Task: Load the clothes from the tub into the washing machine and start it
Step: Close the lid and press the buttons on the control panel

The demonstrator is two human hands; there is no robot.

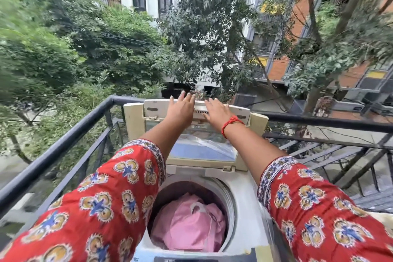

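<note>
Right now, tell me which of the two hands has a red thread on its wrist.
The right hand has it: a red thread is tied round its wrist. The left hand has a bare wrist. Both rest with straight fingers on the raised lid of the washing machine.

clothes [189, 225] in drum | lid [197, 125] raised behind – both hands on top edge | railing [63, 140] behind/left of machine

Red floral-print sleeves [102, 204], blue-patterned cuff borders; red thread bracelet [230, 124] on right wrist.
</note>
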